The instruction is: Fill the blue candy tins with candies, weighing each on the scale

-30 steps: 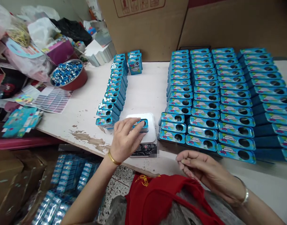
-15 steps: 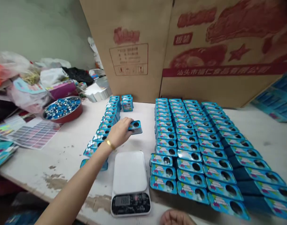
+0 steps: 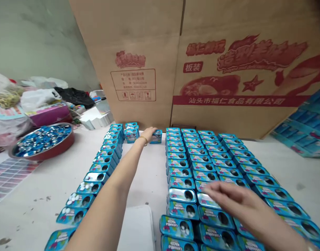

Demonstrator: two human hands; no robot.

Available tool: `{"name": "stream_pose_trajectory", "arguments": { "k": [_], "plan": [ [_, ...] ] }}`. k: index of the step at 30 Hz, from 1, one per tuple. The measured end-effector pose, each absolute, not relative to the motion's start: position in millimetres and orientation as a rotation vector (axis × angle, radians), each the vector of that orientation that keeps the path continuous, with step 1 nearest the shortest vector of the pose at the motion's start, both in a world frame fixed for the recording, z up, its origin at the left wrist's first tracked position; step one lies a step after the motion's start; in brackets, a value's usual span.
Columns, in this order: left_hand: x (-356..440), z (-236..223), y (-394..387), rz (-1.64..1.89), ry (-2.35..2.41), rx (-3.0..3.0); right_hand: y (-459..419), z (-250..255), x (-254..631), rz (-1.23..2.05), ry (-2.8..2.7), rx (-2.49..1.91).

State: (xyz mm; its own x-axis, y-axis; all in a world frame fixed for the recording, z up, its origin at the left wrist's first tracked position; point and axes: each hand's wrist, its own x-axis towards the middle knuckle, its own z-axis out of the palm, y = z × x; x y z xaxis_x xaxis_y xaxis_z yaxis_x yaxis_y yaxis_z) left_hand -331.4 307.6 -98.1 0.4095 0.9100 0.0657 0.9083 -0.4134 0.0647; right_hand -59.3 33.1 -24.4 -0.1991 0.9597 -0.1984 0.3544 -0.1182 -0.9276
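My left hand (image 3: 148, 133) reaches to the far end of the table and grips a small blue tin (image 3: 157, 136), held down at the table's back next to two upright blue tins (image 3: 131, 134). My right hand (image 3: 229, 200) hovers with fingers stretched out over the near rows of the big block of blue tins (image 3: 222, 167), holding nothing. A single row of blue tins (image 3: 97, 172) runs along the left of my arm. The white scale (image 3: 136, 226) lies near me, partly under my forearm.
A red bowl (image 3: 42, 141) of blue-wrapped pieces stands at the left, with a sticker sheet (image 3: 5, 176) and bags beside it. Large cardboard boxes (image 3: 201, 69) wall off the back. Blue cartons (image 3: 309, 129) are stacked at the right.
My left hand lifted the tin off the scale and carried it to the far back of the table. My right hand rose from my lap to above the near tins.
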Motion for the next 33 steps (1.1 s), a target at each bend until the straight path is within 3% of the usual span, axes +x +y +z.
{"name": "stream_pose_trajectory", "arguments": {
  "k": [6, 13, 24, 33],
  "plan": [
    [-347.0, -84.9, 309.4, 0.206, 1.717, 2.719, 209.5, -25.4, -128.6, 0.56, -1.939, -1.461],
    [-422.9, -55.9, 270.8, 0.147, 1.935, 2.742, 316.3, -70.2, -185.5, 0.506, -1.986, -1.641],
    [-440.9, -75.2, 263.5, -0.041, 2.091, 2.74, 288.0, -71.6, -174.3, 0.419, -2.062, -1.555],
    [-420.0, -66.8, 249.5, -0.008, 1.878, 2.819, 148.0, -21.8, -105.1, 0.488, -2.119, -1.275]
  ]
}}
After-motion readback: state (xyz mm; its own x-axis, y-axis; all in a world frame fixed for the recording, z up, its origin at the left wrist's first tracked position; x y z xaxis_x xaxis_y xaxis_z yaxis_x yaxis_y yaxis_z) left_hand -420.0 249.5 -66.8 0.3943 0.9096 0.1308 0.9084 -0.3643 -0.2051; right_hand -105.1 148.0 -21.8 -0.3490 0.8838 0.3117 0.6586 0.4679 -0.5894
